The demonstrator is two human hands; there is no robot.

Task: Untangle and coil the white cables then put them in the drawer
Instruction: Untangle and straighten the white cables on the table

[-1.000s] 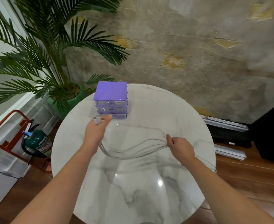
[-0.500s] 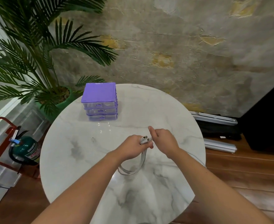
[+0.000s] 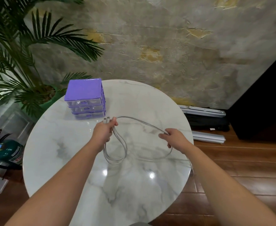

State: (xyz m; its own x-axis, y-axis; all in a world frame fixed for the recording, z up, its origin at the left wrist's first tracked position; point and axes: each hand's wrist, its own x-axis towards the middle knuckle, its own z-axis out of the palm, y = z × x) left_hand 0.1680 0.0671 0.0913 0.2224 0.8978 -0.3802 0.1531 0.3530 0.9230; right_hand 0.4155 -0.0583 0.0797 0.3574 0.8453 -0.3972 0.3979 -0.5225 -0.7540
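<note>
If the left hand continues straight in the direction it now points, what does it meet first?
Probably the purple drawer unit. The left hand, gripping the white cables, points up and away toward its lowest drawer; only bare table appears between, though depth is unclear.

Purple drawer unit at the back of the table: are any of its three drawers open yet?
All shut. On the purple drawer unit, the three clear fronts sit flush, one above another, none pulled out.

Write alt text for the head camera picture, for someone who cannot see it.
Two hands coil white cables above a round marble table: the left hand grips hanging loops and the plug ends, the right hand pinches the strands further along. A small purple drawer unit, its drawers shut, stands at the table's far edge beside a potted palm.
</note>
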